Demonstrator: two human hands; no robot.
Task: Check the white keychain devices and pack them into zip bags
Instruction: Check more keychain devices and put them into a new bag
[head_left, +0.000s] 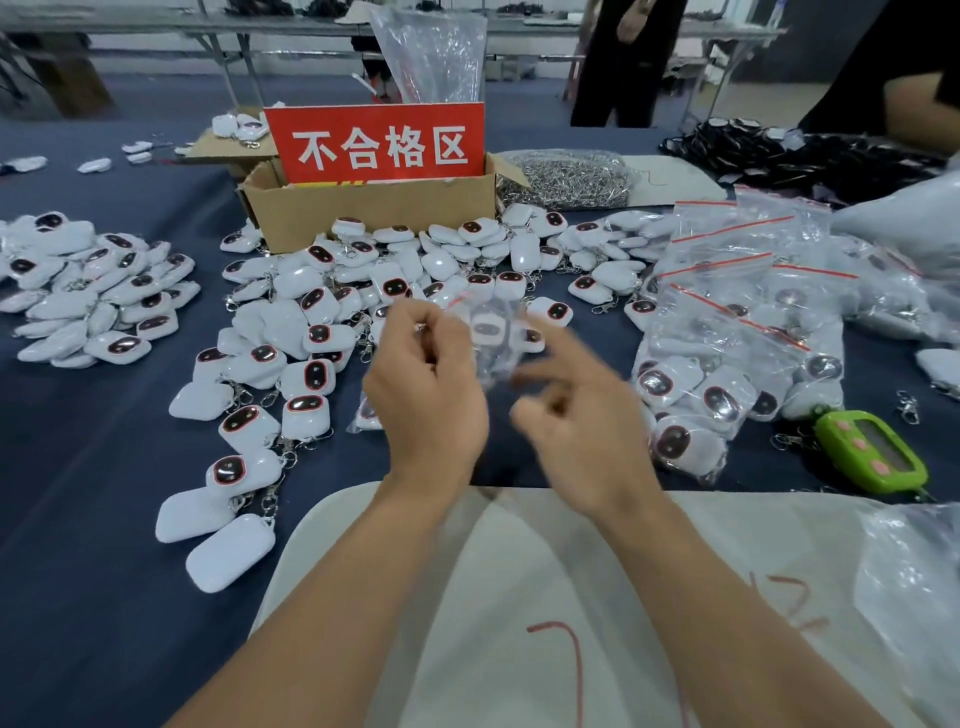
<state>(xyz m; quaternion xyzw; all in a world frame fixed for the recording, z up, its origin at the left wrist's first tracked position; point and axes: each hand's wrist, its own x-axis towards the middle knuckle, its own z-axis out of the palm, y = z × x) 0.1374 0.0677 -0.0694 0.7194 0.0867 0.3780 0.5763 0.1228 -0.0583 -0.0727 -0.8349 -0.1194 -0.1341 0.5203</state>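
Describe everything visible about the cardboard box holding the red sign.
The cardboard box is plain brown and open-topped, with its side flaps splayed outward. It stands upright on the dark blue cloth, beyond the middle heap of white keychain devices, some of which lie against its front base. A red sign with white characters stands in its opening, above a yellow-and-red strip. Its contents are hidden.

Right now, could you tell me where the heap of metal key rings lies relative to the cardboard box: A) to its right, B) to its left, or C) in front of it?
A: the metal key rings lie heaped just right of the cardboard box, while white keychain devices fill the space in front of it.
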